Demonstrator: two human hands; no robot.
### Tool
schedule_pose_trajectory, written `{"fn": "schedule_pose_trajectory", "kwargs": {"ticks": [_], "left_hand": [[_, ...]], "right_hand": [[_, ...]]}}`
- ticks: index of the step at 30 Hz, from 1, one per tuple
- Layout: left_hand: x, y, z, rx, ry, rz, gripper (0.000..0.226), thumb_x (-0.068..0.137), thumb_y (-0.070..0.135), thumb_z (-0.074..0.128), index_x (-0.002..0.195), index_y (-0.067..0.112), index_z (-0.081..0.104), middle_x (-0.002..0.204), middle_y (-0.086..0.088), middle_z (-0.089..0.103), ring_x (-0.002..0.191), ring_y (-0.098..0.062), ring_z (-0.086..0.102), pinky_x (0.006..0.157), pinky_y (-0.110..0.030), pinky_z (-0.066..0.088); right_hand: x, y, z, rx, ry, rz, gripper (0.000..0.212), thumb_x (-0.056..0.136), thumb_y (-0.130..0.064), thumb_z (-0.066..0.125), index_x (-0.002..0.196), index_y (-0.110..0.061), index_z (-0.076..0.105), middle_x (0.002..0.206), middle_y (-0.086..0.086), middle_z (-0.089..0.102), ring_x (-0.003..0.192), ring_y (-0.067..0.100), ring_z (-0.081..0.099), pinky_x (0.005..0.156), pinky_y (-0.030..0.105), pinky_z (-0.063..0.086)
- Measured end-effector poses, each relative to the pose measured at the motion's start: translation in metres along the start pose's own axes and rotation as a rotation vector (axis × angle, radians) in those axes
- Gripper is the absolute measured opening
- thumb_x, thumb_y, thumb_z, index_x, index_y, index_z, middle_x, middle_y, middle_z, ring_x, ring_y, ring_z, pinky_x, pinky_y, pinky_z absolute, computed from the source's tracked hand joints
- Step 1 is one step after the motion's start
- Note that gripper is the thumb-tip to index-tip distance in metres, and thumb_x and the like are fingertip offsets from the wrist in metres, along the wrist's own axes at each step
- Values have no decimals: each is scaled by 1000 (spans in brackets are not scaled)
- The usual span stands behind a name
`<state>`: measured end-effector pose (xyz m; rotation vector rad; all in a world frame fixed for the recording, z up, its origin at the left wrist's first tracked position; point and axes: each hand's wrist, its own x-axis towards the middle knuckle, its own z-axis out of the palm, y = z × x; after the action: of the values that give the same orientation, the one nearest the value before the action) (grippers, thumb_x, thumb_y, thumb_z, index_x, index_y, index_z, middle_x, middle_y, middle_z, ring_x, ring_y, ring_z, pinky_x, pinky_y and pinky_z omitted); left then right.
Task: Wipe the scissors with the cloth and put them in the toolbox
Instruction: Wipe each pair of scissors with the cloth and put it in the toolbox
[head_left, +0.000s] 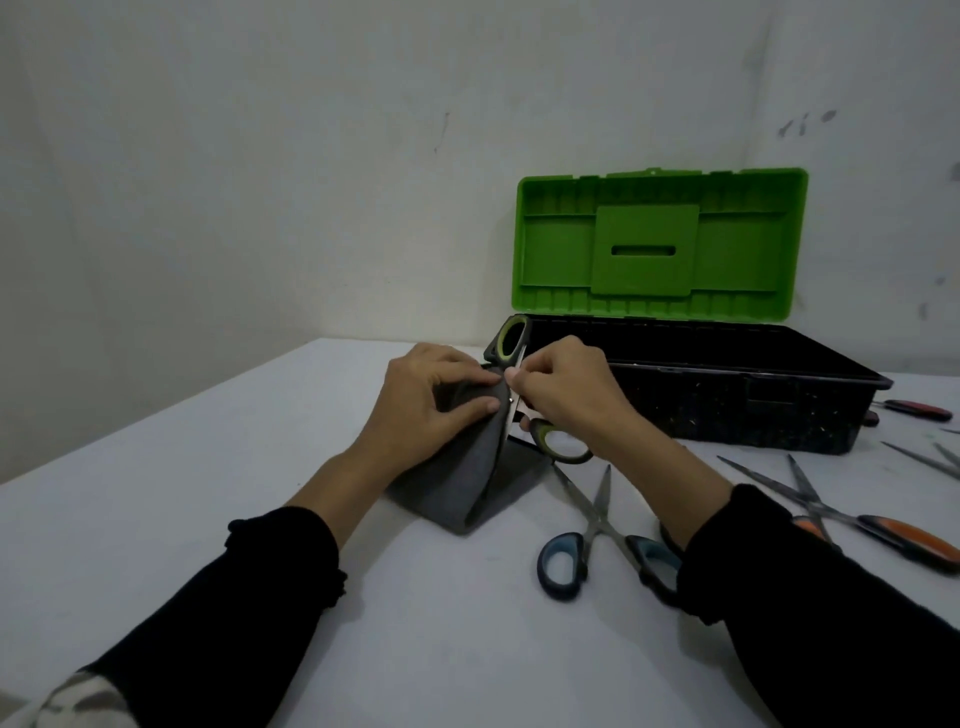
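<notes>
We are holding the green-handled scissors (511, 379) up off the white table (208, 467), just in front of the near left corner of the toolbox (727, 410). Our right hand (563, 387) is gripping them near the pivot, fingers curled around the metal, with one handle loop rising above the hand against the toolbox corner and the other loop sticking out below it. Our left hand (434, 402) is pinching the grey cloth (467, 483) against the blades, thumb and fingers folded over the fabric, so both hands are meeting at the scissors. The cloth is hanging from that grip, its lower fold resting on the table in front of the toolbox.

The toolbox is standing open, its green lid (660, 241) tilted up toward the wall (260, 156) behind it. In front of the toolbox, blue-handled scissors (597, 525) are lying open on the table, partly under our right sleeve. To their right, also in front of the toolbox, orange-handled scissors (857, 519) are lying open.
</notes>
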<state>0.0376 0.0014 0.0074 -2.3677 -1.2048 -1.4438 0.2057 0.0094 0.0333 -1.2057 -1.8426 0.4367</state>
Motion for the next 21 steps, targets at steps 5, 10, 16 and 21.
{"fn": "schedule_pose_trajectory", "kwargs": {"ticks": [5, 10, 16, 21], "left_hand": [[-2, -2, -2, -14, -25, -157, 29, 67, 57, 62, 88, 37, 68, 87, 27, 63, 96, 8, 48, 93, -38, 38], [0, 7, -2, 14, -43, -239, 31, 65, 66, 53, 81, 41, 64, 88, 24, 63, 100, 0, 47, 93, -39, 27], [2, 0, -6, -21, 1, -256, 17, 75, 50, 62, 81, 35, 67, 86, 25, 65, 92, 10, 50, 93, -40, 30], [3, 3, 2, -32, -17, -202, 33, 67, 64, 53, 84, 39, 67, 88, 26, 65, 98, 1, 54, 97, -50, 36]], "right_hand": [[-5, -4, 1, -65, 7, -130, 34, 88, -19, 57, 58, -4, 66, 48, 7, 64, 53, 16, 66, 62, 30, 57], [-5, -3, -4, -75, -46, -215, 36, 87, -14, 57, 51, -13, 59, 45, 1, 61, 46, 10, 64, 47, 14, 46], [6, 4, -20, -173, -30, -256, 28, 85, -23, 63, 64, -6, 71, 57, 13, 66, 56, 23, 64, 56, 27, 46], [4, 5, -7, -110, -32, -238, 29, 85, -21, 63, 59, -9, 65, 55, 10, 65, 49, 8, 64, 49, 20, 47]]}}
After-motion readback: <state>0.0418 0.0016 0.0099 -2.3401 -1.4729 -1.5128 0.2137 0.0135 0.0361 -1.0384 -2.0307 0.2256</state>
